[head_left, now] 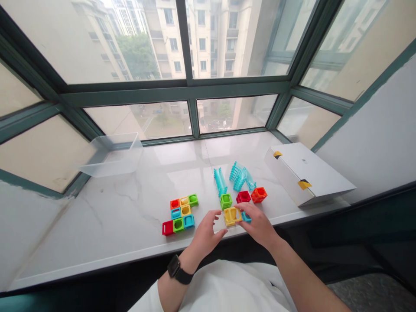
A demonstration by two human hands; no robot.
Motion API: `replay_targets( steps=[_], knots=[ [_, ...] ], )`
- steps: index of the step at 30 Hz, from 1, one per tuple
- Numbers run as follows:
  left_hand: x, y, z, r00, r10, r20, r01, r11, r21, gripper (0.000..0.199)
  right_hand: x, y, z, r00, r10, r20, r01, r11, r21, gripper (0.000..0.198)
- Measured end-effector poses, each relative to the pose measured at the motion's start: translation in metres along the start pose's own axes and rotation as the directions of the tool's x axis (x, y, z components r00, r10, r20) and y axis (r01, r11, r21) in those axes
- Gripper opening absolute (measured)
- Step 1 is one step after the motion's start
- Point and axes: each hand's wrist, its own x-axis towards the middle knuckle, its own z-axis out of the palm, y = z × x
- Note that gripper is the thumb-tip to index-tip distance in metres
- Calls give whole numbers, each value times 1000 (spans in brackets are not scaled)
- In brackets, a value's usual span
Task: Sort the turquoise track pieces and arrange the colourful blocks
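Observation:
My right hand (260, 225) has its fingertips closed on the right side of a yellow hollow block (230, 216). To the left of that block, my left hand (208, 234) holds nothing; its thumb and fingers are apart. A blue block (246, 217) is partly hidden under my right fingers. Just beyond the yellow block sits a green block (225, 201), with a dark red block (243, 197) and an orange block (259, 195) to its right. On the left, several coloured blocks (178, 224) lie together in uneven rows.
Clear teal track pieces, one straight (220, 182) and others curved (238, 177), lie behind the blocks. A translucent plastic bin (112, 169) stands at the back left. At the right is a white box (312, 169) with yellow-and-black tabs. Windows border the white marbled ledge (130, 229).

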Motion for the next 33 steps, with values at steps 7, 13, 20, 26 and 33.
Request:
replay_targets(
  steps=[7,13,20,26,33],
  knots=[
    [14,-37,29,995,97,20,-99,967,233,61,-3,22,6,1000,4,-16,-5,994,-105,48],
    [21,-46,45,995,94,-34,-84,971,224,58,-2,27,17,999,7,35,0,982,-187,54],
    [22,-54,52,994,61,-95,-45,985,165,47,3,28,24,997,24,74,-6,973,-231,52],
    [23,-59,53,996,35,-82,-22,987,156,46,4,33,26,996,34,80,-15,972,-233,53],
    [24,-61,52,997,19,-79,-8,991,134,48,4,36,26,996,30,82,-12,977,-214,53]
  ],
)
